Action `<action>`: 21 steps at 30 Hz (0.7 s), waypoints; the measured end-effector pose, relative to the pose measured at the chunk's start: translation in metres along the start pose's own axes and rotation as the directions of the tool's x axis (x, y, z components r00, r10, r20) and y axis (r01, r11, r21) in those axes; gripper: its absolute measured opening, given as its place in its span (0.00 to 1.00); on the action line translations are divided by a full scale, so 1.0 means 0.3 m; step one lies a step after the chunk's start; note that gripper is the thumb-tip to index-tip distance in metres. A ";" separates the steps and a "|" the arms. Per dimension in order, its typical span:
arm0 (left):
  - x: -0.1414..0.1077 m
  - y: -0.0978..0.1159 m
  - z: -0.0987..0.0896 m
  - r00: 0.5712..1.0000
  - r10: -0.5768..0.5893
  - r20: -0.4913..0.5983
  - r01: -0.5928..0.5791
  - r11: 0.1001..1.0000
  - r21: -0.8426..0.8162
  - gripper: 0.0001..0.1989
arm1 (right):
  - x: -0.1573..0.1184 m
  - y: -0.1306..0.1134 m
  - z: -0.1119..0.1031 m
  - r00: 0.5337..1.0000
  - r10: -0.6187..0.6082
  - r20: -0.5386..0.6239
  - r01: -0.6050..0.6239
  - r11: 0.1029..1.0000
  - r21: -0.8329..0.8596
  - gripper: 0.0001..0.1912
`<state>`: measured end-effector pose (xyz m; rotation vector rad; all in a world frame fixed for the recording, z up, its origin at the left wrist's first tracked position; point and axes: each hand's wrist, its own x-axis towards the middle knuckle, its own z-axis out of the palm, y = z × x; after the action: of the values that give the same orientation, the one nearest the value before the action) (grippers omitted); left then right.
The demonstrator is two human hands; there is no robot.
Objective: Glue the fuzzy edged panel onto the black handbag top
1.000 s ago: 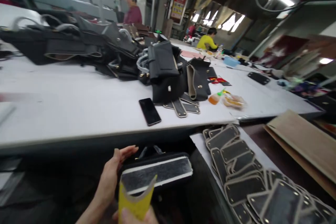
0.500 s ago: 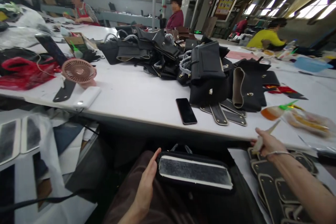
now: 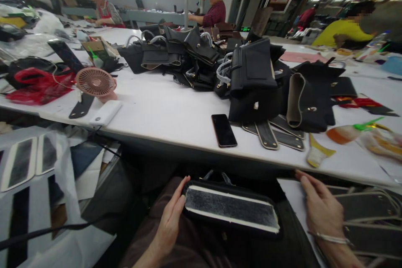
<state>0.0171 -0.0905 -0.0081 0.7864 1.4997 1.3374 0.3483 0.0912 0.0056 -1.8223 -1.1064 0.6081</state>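
Observation:
A black handbag lies across my lap, its long base facing up, with a dark panel edged by white strips. My left hand holds the bag's left end, its fingers straight along the side. The bag's handle shows behind the base. My right hand is empty, fingers stretched forward near the table's front edge, to the right of the bag. A yellow and white scraper-like piece lies on the table just beyond it. Dark straps with pale edges lie beside and below my right hand.
Black handbags are heaped on the white table, with a phone and straps in front. Right stands a bottle with orange contents. Left is a pink fan. White-edged panels lie lower left. Several people work beyond.
My right hand has let go of the scraper-like piece, which now lies on the table, and has drawn back towards me. My left hand stays at the bag. The view has turned slightly left.

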 end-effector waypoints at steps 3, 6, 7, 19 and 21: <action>-0.009 -0.020 0.014 0.999 0.022 -0.049 -0.020 0.998 0.052 0.27 | -0.178 0.017 -0.033 0.972 0.055 0.230 -0.104 0.973 0.208 0.26; -0.008 -0.032 0.033 0.990 0.078 -0.117 -0.063 0.990 0.129 0.25 | -0.284 0.027 -0.037 0.912 0.127 0.390 -0.282 0.884 0.373 0.24; -0.005 -0.033 0.038 0.988 0.089 -0.128 -0.070 0.987 0.142 0.25 | -0.305 0.029 -0.033 0.889 0.145 0.435 -0.341 0.843 0.416 0.23; 0.004 -0.026 0.083 0.980 0.077 -0.183 -0.045 0.985 0.169 0.23 | -0.385 0.057 0.028 0.867 0.005 0.498 -0.221 0.900 0.375 0.25; 0.004 -0.018 0.092 0.979 0.078 -0.186 -0.046 0.984 0.173 0.23 | -0.385 0.065 0.040 0.877 -0.017 0.480 -0.184 0.911 0.369 0.25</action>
<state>0.0431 -0.0802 -0.0125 0.8348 1.7717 1.3780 0.2922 -0.0088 -0.0217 -1.3924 -1.1070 1.2922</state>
